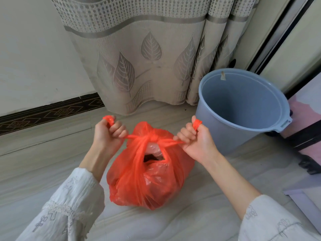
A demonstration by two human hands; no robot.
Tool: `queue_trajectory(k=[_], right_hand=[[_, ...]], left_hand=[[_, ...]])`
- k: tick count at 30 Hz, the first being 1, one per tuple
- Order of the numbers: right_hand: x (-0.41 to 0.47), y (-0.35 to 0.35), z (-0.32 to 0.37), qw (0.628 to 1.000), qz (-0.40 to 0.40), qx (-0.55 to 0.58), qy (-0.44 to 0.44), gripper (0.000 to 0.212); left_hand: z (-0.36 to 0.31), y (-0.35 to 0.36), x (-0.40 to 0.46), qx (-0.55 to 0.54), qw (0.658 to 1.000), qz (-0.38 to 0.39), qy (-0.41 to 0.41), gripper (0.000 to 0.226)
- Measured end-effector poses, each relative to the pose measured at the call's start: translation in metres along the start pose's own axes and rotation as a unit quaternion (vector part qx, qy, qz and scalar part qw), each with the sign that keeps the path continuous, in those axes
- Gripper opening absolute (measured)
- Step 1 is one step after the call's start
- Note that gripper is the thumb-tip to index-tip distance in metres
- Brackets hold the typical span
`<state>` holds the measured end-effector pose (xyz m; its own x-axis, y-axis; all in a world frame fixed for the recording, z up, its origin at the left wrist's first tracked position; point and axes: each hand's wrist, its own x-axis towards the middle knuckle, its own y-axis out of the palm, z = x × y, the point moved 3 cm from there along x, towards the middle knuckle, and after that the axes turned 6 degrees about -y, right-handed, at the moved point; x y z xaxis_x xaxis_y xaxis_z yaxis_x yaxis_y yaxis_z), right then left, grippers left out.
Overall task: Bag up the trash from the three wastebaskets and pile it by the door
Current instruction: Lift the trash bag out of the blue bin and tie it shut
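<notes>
Two hands pull a knot tight on a red bag [147, 180] that sits on the floor [43, 162], full of trash. Left hand [108, 134] grips one twisted handle in a fist; right hand [197, 138] grips the other, each with plastic poking out above the fingers. A gap under the knot leaves some trash visible. Just right of the bag stands a blue bucket [243, 108], empty and unlined, by a curtain [139, 58]. So one wastebasket looks emptied and its bag nearly tied. Carrying it to the door remains; no other wastebaskets, bags or pile are in view.
</notes>
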<state>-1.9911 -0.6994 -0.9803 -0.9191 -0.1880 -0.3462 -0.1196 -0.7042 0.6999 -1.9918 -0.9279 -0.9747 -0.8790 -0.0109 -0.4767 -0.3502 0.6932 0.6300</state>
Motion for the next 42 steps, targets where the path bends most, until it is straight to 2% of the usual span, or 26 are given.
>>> queue_trajectory(k=[1, 3, 5, 9, 13, 14, 17, 18, 19, 20, 22, 23, 24, 26, 29, 31, 34, 36, 37, 38, 40, 41, 42], right_hand=[[0.000, -0.008, -0.001, 0.997, -0.012, -0.082, -0.008, 0.065], [-0.001, -0.026, -0.001, 0.966, -0.053, -0.245, -0.065, 0.058], [-0.002, -0.044, -0.001, 0.934, -0.093, -0.329, -0.108, 0.053], [-0.008, -0.072, 0.004, 0.913, -0.158, -0.357, -0.117, 0.051], [-0.008, -0.087, 0.009, 0.885, -0.192, -0.409, -0.112, 0.054], [-0.008, -0.089, 0.009, 0.864, -0.188, -0.451, -0.121, 0.055], [-0.013, -0.081, 0.006, 0.761, -0.159, -0.607, -0.164, 0.054], [-0.013, -0.080, 0.003, 0.736, -0.157, -0.637, -0.168, 0.051], [-0.013, -0.078, 0.000, 0.730, -0.165, -0.645, -0.154, 0.046], [-0.013, -0.079, -0.004, 0.743, -0.180, -0.632, -0.128, 0.039], [-0.013, -0.082, -0.012, 0.831, -0.240, -0.501, -0.015, 0.026], [-0.016, -0.082, -0.017, 0.872, -0.264, -0.406, 0.072, 0.019], [-0.021, -0.079, -0.020, 0.890, -0.274, -0.335, 0.146, 0.013], [-0.028, -0.074, -0.021, 0.891, -0.260, -0.306, 0.211, 0.023], [-0.029, -0.067, -0.019, 0.898, -0.230, -0.308, 0.215, 0.031], [-0.026, -0.062, -0.017, 0.923, -0.218, -0.242, 0.204, 0.032], [-0.017, -0.054, -0.013, 0.976, -0.155, 0.025, 0.148, 0.056], [-0.018, -0.047, -0.012, 0.977, -0.083, 0.163, 0.111, 0.081], [-0.021, -0.039, -0.012, 0.975, -0.047, 0.194, 0.097, 0.083], [-0.023, -0.033, -0.014, 0.973, -0.027, 0.217, 0.080, 0.081], [-0.028, -0.027, -0.022, 0.964, -0.047, 0.258, 0.054, 0.072], [-0.029, -0.027, -0.029, 0.965, -0.079, 0.246, 0.048, 0.059], [-0.029, -0.029, -0.036, 0.974, -0.116, 0.192, 0.038, 0.037]], left_hand=[[-0.004, -0.013, 0.001, 0.028, 0.999, -0.031, 0.004, 0.015], [-0.005, -0.037, 0.000, 0.086, 0.992, -0.090, 0.007, 0.014], [0.001, -0.054, -0.001, 0.131, 0.983, -0.127, 0.007, 0.015], [0.003, -0.066, 0.006, 0.226, 0.961, -0.158, 0.031, 0.024], [0.007, -0.068, 0.006, 0.250, 0.945, -0.202, 0.054, 0.025], [0.010, -0.067, 0.004, 0.268, 0.938, -0.212, 0.066, 0.025], [0.009, -0.057, 0.001, 0.361, 0.897, -0.223, 0.121, 0.021], [0.007, -0.050, 0.000, 0.377, 0.889, -0.217, 0.140, 0.021], [0.005, -0.043, -0.001, 0.375, 0.891, -0.203, 0.157, 0.022], [0.003, -0.035, -0.004, 0.355, 0.901, -0.182, 0.170, 0.024], [0.002, -0.022, -0.007, 0.288, 0.931, -0.142, 0.173, 0.028], [0.004, -0.019, -0.008, 0.257, 0.944, -0.131, 0.161, 0.028], [0.008, -0.019, -0.008, 0.231, 0.953, -0.129, 0.146, 0.028], [0.021, -0.025, -0.006, 0.173, 0.969, -0.146, 0.099, 0.027], [0.040, -0.037, -0.009, 0.065, 0.984, -0.161, 0.044, 0.027], [0.048, -0.044, -0.014, 0.018, 0.986, -0.163, 0.041, 0.026], [0.054, -0.050, -0.018, -0.018, 0.987, -0.153, 0.054, 0.027], [0.058, -0.050, -0.018, -0.014, 0.984, -0.164, 0.070, 0.027], [0.060, -0.049, -0.019, 0.000, 0.982, -0.170, 0.083, 0.026], [0.061, -0.048, -0.021, 0.052, 0.978, -0.177, 0.098, 0.025], [0.064, -0.046, -0.026, 0.199, 0.955, -0.185, 0.117, 0.017], [0.067, -0.046, -0.027, 0.238, 0.946, -0.182, 0.122, 0.015], [0.070, -0.045, -0.028, 0.251, 0.944, -0.177, 0.120, 0.016]])
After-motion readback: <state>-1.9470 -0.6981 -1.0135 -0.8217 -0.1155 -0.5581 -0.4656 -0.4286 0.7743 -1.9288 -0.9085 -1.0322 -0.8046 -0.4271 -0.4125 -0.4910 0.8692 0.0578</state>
